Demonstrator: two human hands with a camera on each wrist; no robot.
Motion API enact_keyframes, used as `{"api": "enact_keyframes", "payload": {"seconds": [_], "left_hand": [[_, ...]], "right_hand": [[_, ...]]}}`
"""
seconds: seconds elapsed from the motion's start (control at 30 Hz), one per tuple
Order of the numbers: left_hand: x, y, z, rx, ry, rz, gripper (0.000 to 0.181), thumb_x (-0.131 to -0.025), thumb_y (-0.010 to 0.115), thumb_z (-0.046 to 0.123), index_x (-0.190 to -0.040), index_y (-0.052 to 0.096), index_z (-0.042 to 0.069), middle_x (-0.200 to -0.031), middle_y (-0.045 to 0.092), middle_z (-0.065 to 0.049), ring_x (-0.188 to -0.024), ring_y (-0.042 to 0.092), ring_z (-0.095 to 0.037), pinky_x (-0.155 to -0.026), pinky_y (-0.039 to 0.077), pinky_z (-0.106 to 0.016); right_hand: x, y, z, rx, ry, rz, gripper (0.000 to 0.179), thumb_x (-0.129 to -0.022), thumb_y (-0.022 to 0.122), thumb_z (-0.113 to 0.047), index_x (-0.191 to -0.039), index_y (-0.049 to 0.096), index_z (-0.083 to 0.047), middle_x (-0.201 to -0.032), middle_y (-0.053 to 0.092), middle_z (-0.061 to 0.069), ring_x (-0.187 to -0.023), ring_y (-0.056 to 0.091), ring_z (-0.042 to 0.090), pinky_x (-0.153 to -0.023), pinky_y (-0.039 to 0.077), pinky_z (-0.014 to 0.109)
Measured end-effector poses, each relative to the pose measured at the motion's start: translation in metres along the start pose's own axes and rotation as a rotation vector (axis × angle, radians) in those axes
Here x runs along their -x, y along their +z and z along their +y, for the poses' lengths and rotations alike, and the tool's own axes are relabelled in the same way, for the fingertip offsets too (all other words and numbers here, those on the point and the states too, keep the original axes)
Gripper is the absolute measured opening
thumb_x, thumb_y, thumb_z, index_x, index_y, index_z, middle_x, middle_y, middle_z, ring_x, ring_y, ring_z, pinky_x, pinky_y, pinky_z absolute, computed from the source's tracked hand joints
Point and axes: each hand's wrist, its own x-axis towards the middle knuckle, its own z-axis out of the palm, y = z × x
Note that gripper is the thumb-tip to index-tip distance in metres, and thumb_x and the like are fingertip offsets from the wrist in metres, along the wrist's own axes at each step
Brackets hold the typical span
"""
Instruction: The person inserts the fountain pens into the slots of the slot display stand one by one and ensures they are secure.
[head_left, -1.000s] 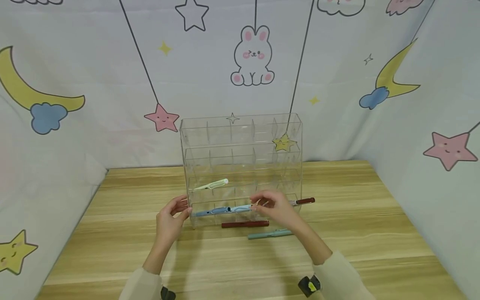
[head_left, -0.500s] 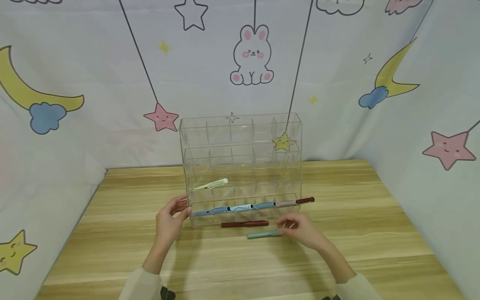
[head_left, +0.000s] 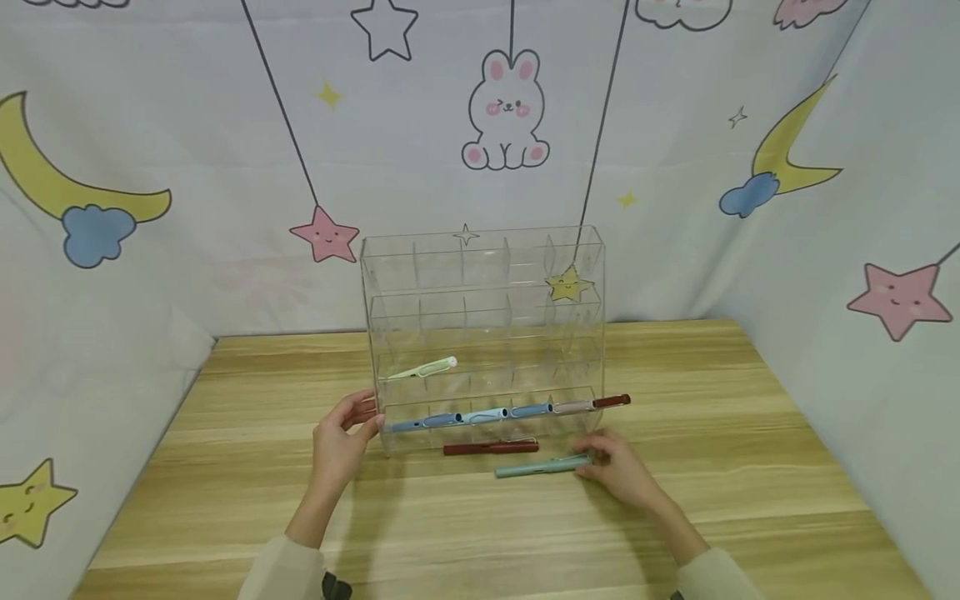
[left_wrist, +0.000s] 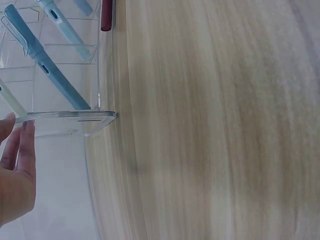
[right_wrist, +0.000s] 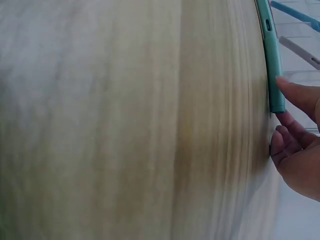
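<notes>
A clear acrylic pen rack (head_left: 480, 291) with several divided tiers stands on the table. My left hand (head_left: 339, 446) grips its left side wall, thumb in front and fingers behind, as the left wrist view shows at the wall (left_wrist: 70, 115). In front of the rack's right end, my right hand (head_left: 621, 473) pinches the right end of a sage-green pen (head_left: 534, 468). The right wrist view has the thumb on the green pen (right_wrist: 274, 70), close to the tabletop. A dark red pen (head_left: 489, 448) lies just left of it, along the rack's base.
Across the lowest tier lie a blue pen (head_left: 442, 421), a light blue pen (head_left: 483, 415), another blue pen (head_left: 531, 410), a beige pen (head_left: 572, 407) and a dark red-capped end (head_left: 611, 401) jutting out right. One tier up leans a pale green pen (head_left: 429, 368). A patterned curtain hangs behind.
My right hand has left the pens in the lowest tier, come down to the green pen, and shifted slightly right to its end. The left hand has stayed on the rack.
</notes>
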Motion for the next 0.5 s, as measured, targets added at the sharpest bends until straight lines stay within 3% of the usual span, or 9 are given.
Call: {"api": "enact_keyframes", "payload": {"seconds": [0.3,0.5], "left_hand": [[-0.0007,0.0007,-0.001,0.016,0.003,0.008,0.034,-0.079,0.065,-0.009,-0.112,0.059,-0.004,-0.103,0.063,-0.021,-0.084,0.062,-0.015,-0.067,0.053,-0.014],[-0.0003,0.0012,-0.0009,0.012,0.024,0.02,0.033,-0.079,0.065,-0.01,-0.111,0.059,-0.005,-0.102,0.063,-0.023,-0.083,0.063,-0.017,-0.066,0.052,-0.013]], "right_hand": [[0.0013,0.0044,0.0007,0.055,-0.052,-0.014,0.023,-0.073,0.073,0.0,-0.095,0.067,-0.005,-0.095,0.058,0.002,-0.088,0.05,0.022,-0.074,0.046,0.028],[0.0012,0.0056,0.0034,0.058,-0.085,-0.02,0.021,-0.073,0.071,0.004,-0.091,0.067,-0.005,-0.094,0.06,0.001,-0.086,0.053,0.022,-0.074,0.048,0.027]]}}
